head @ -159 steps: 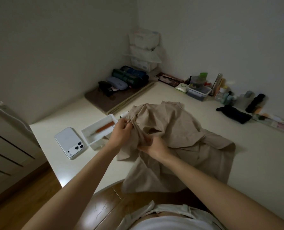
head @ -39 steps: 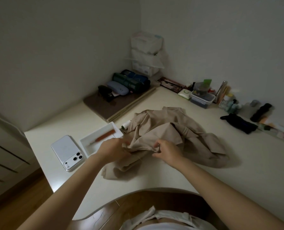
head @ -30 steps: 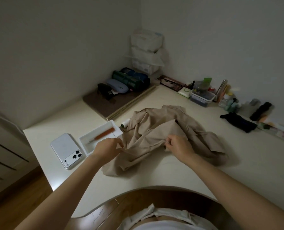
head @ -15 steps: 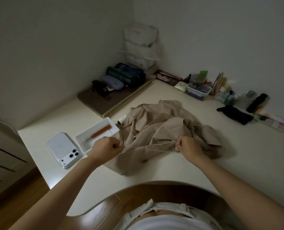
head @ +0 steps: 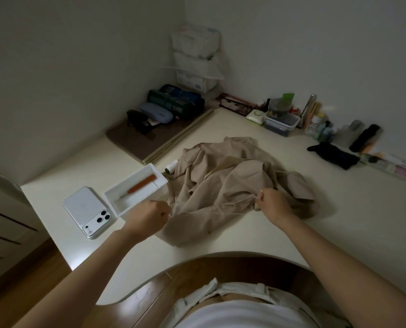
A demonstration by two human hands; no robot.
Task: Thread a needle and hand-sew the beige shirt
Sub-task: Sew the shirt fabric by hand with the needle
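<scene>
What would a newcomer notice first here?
The crumpled beige shirt at the centre of the desk, with the left hand and right hand holding a thread taut between them over its near edge. Left of it, a white phone lies beside a white tray holding an orange-handled tool.

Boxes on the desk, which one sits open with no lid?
The white tray beside the phone, holding the orange-handled tool. The clear box by the far wall has a lid on.
</scene>
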